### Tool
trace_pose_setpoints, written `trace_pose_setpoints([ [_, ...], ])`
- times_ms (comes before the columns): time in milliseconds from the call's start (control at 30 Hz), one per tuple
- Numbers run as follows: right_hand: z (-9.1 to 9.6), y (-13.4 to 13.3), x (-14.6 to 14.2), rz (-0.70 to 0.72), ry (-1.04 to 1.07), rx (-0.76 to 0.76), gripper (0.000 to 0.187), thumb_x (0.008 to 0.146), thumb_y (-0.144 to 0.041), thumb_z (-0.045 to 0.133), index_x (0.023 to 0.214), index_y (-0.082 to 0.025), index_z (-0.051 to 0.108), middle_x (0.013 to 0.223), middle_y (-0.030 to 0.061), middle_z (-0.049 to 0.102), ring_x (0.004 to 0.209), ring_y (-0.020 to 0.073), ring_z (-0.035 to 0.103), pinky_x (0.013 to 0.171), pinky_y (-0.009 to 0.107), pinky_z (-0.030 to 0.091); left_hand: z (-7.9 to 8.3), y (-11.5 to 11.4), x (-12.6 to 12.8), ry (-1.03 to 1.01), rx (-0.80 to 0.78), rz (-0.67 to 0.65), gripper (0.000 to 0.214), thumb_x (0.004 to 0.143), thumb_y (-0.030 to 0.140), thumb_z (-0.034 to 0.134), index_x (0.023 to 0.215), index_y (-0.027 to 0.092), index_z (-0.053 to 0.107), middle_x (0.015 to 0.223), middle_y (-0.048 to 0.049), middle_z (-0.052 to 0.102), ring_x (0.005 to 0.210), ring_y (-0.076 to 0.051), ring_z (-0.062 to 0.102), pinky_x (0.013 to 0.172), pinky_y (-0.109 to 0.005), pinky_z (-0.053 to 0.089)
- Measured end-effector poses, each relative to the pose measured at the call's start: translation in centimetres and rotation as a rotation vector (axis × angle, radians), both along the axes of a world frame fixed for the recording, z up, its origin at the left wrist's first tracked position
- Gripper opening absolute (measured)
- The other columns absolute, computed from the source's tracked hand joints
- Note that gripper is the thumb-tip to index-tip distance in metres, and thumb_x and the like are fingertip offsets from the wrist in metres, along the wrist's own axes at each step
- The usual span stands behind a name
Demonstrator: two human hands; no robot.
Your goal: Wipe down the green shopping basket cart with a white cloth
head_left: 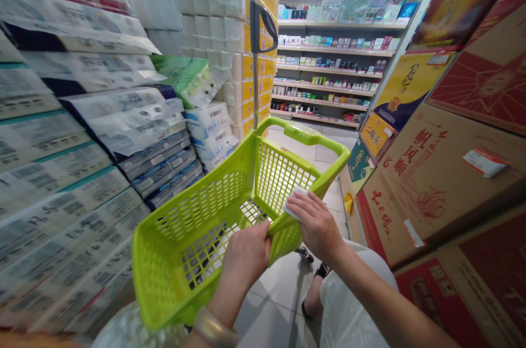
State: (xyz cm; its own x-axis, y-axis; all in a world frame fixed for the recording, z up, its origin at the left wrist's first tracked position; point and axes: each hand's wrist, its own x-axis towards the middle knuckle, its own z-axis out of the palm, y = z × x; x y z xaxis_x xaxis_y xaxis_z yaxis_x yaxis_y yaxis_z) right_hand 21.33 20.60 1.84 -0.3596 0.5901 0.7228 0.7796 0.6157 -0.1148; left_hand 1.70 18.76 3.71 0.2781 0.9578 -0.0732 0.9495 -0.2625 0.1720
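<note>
A mesh plastic shopping basket (197, 216) stands between stacks of plastic-wrapped toilet-roll packs (82, 134) on the left and printed cardboard cartons (435, 189) on the right. Long retail shelves (324, 69) lie straight ahead.

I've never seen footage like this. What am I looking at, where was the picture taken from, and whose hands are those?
This picture comes from a camera worn on a person's head, looking forward and down at their own bare hands; no machine is involved. Their left hand grips the near rim of a lime-green plastic shopping basket. Their right hand presses a white wipe or tissue against the basket's side rim. This is a shop aisle: wrapped packs of toilet paper are stacked on the left, printed cardboard cartons on the right, and shelves of small packaged goods stand ahead.
</note>
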Motion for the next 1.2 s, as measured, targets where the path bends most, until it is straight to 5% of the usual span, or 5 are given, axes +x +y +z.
trace_pose_setpoints([
  [467,0.4,0.1,0.7,0.061,-0.062,-0.001,0.043,0.088,-0.004,0.041,0.12,-0.021,0.063,0.123,0.0054,0.068,0.124,0.0203,0.057,0.111,0.043,0.039,-0.3,0.1,-0.1,0.015,0.019,0.0,0.016,0.091,0.029,0.044,0.098,0.026,0.059,0.087,-0.0046,0.073,0.085,-0.022,0.07,0.072,-0.03,0.045],
  [667,1.1,1.1,2.4,-0.107,0.048,0.042,0.045,0.085,-0.001,0.041,0.118,-0.021,0.064,0.12,0.0054,0.069,0.123,0.0217,0.058,0.114,0.047,0.035,-0.3,0.1,-0.2,0.009,0.013,-0.01,0.017,0.091,0.03,0.044,0.098,0.026,0.059,0.09,-0.0047,0.073,0.086,-0.024,0.069,0.072,-0.032,0.045],
  [867,0.9,0.7,1.8,0.039,-0.062,0.013,0.041,0.088,-0.003,0.042,0.118,-0.02,0.064,0.123,0.0056,0.068,0.124,0.0199,0.057,0.111,0.042,0.04,-0.5,0.0,-0.3,0.006,0.038,-0.022,0.016,0.091,0.029,0.043,0.096,0.026,0.058,0.088,-0.0047,0.073,0.084,-0.024,0.069,0.07,-0.033,0.045],
  [1067,1.0,0.9,1.9,-0.09,0.056,0.045,0.042,0.086,-0.001,0.041,0.116,-0.02,0.065,0.12,0.0072,0.07,0.123,0.0216,0.058,0.111,0.046,0.039,-0.5,0.1,-0.1,0.019,0.023,-0.013,0.018,0.091,0.03,0.043,0.098,0.025,0.059,0.089,-0.006,0.073,0.085,-0.025,0.069,0.071,-0.034,0.046],
  [1200,0.4,0.2,0.8,0.075,-0.043,0.01,0.04,0.088,-0.003,0.041,0.118,-0.019,0.064,0.122,0.0065,0.069,0.124,0.0203,0.057,0.11,0.042,0.041,-0.4,0.0,-0.2,0.007,0.044,-0.025,0.017,0.09,0.026,0.042,0.095,0.025,0.059,0.086,-0.0061,0.073,0.084,-0.026,0.07,0.07,-0.034,0.046],
])
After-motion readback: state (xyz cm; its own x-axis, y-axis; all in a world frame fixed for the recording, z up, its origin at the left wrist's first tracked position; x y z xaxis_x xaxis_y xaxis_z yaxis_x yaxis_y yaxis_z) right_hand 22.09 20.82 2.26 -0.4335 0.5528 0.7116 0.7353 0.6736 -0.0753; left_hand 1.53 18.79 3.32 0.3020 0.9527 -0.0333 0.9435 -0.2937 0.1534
